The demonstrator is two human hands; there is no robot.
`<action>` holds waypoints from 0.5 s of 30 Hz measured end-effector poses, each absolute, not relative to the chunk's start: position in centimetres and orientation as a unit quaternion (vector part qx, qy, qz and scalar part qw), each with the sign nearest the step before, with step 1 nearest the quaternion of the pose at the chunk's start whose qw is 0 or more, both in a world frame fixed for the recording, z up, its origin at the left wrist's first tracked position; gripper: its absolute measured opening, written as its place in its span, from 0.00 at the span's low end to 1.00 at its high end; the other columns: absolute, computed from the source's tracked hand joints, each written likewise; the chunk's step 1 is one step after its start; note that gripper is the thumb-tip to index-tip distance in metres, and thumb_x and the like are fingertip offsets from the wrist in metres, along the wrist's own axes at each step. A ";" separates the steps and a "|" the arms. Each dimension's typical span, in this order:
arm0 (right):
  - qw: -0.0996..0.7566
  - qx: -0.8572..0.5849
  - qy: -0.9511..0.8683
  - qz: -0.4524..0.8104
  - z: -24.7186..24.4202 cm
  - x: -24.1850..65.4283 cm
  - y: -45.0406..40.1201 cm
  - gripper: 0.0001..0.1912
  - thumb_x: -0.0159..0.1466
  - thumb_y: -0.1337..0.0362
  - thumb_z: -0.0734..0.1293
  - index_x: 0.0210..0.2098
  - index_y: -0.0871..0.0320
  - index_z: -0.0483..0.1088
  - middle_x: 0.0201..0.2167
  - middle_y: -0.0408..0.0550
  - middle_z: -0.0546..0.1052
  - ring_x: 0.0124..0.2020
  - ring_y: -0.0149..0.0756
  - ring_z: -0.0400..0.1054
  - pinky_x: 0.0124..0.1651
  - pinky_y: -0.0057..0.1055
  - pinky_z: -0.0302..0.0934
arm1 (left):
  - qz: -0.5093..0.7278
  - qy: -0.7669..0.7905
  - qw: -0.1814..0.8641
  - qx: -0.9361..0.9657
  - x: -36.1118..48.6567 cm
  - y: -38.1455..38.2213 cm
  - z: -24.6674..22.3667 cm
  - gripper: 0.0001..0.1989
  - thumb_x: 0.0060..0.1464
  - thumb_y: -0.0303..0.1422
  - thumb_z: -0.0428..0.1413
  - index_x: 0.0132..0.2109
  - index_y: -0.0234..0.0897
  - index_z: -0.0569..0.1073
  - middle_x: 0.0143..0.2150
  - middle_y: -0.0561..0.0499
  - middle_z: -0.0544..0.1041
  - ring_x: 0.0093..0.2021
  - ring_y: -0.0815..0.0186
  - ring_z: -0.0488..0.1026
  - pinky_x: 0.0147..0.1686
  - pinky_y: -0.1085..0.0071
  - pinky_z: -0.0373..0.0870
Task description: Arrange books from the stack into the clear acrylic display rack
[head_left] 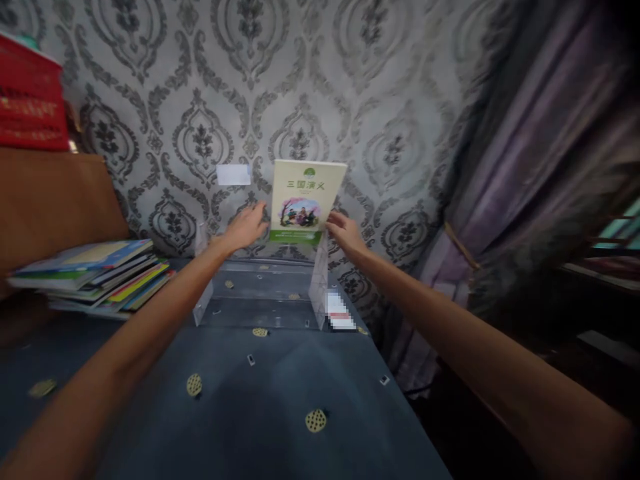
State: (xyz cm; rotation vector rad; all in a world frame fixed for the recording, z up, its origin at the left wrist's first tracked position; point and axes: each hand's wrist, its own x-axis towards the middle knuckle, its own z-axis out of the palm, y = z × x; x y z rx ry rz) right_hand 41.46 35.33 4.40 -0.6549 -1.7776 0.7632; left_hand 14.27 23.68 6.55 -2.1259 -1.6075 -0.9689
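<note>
A pale book (306,200) with a green lower band and a picture of figures stands upright above a clear plastic rack (320,287), its cover facing me. My right hand (345,232) is at the book's lower right edge, thumb and fingers closed on it. Left of the book, my left hand (247,227) reaches over the rack with its fingers apart and nothing in them; a small gap separates it from the book. The rack has two transparent side panels and low crossbars. How the book's bottom edge rests is hard to make out.
A pile of thin books (105,273) lies at the left, near a brown box (55,200) with a red bag (33,97) above it. Patterned wallpaper rises behind the dark blue tablecloth (250,413). A purple curtain (520,180) hangs at the right, beyond the table's edge.
</note>
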 end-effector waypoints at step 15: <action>0.584 -0.318 -0.689 0.288 -1.3 43.8 27.7 0.17 0.55 0.57 0.69 0.43 0.55 0.77 0.47 0.55 0.81 0.51 0.52 0.75 0.59 0.55 0.65 | -0.143 -0.817 0.289 -0.478 -1.0 5.8 -0.9 0.29 0.62 0.39 0.51 0.65 0.26 0.61 0.71 0.27 0.57 0.73 0.40 0.49 0.67 0.40 0.47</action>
